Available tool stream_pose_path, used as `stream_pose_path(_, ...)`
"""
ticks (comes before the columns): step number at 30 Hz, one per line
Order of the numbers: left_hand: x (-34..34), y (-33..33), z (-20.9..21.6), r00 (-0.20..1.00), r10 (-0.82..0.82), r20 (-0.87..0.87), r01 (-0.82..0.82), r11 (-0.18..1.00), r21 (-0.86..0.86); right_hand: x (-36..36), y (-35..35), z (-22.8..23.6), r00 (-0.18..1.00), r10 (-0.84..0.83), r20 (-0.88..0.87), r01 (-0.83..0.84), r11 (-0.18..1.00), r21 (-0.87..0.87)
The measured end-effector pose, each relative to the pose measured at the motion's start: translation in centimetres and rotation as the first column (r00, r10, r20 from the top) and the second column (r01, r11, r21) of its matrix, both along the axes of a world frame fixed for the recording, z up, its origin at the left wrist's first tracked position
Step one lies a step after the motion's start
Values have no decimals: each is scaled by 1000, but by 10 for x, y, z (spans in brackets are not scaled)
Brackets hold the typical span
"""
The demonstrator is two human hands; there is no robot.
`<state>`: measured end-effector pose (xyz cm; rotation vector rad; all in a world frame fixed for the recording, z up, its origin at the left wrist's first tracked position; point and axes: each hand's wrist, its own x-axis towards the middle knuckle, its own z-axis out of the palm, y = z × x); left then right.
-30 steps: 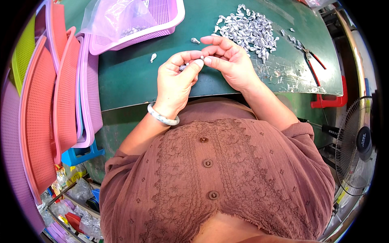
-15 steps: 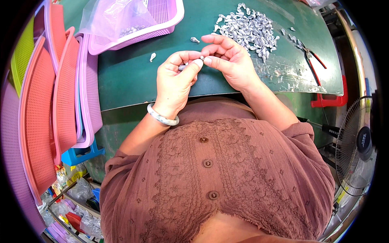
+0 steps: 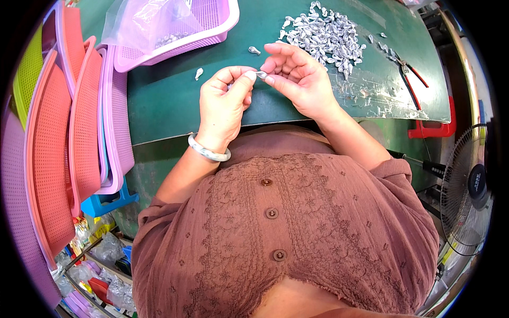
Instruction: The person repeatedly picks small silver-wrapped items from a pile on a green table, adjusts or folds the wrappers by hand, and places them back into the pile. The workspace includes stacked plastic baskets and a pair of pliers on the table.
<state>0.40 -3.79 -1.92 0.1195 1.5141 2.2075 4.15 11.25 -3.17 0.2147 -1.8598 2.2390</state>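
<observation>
Both hands meet over the near part of the green table. A small silver drop-shaped metal piece (image 3: 261, 74) is pinched between my left hand (image 3: 221, 103) and my right hand (image 3: 307, 82). The left thumb and forefinger grip its left end, and the right thumb and forefinger hold its right end. Something silvery shows partly behind the left thumb, mostly hidden by the fingers. Two similar loose pieces lie beyond the left hand: one pale piece (image 3: 199, 73) and one silver piece (image 3: 254, 50). Farther off is a pile of such pieces (image 3: 326, 40).
Red-handled pliers (image 3: 407, 79) lie at the table's right, beside a few silver pieces. A purple basket (image 3: 175, 53) with a clear bag stands at the back left. Stacked pink and purple baskets (image 3: 85, 122) line the left side. A fan (image 3: 466, 185) stands at right.
The small piece has turned, so more of its length shows between my fingertips. My left hand has shifted slightly left, and the right fingers have spread a little.
</observation>
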Motion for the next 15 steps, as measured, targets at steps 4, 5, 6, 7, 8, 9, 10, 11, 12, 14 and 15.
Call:
stream_pose_path(4, -1, 0, 0, 999, 2, 32, -3, 999, 35, 0, 0, 1, 1000, 13, -1, -14, 999, -33)
stream_pose_path(5, -2, 0, 0, 999, -1, 41, 0, 999, 35, 0, 0, 1, 1000, 12, 2, -11, 1000, -23)
stream_pose_path(6, -3, -1, 0, 999, -4, 49, 2, 999, 36, 0, 0, 1, 1000, 10, 4, -10, 1000, -13)
stream_pose_path(7, -3, -1, 0, 998, -6, 56, 4, 999, 38, 0, 0, 1, 1000, 8, 7, -8, 1000, -3)
stream_pose_path(8, -3, -1, 0, 998, -9, 62, 6, 999, 39, 0, 1, 2, 999, 11, 32, -11, 1000, -4)
stream_pose_path(9, -3, -1, 0, 998, -11, 68, 8, 999, 41, 1, 2, 3, 998, 15, 57, -15, 1000, -6)
stream_pose_path(10, -3, -1, 0, 998, -8, 68, 6, 999, 36, 2, 2, 4, 996, 18, 82, -18, 1000, -7)
stream_pose_path(11, -3, -1, 1, 998, -6, 68, 4, 1000, 31, 2, 2, 4, 996, 20, 91, -19, 1000, -18)
stream_pose_path(12, -2, -1, 1, 998, -3, 68, 1, 1000, 26, 2, 2, 5, 995, 22, 99, -19, 999, -29)
stream_pose_path(14, -2, -1, 2, 998, -1, 66, 0, 1000, 17, 2, 2, 5, 994, 28, 109, -22, 998, -54)
stream_pose_path(15, -2, 0, 2, 998, 0, 64, -1, 1000, 12, 2, 2, 5, 993, 32, 110, -24, 998, -66)
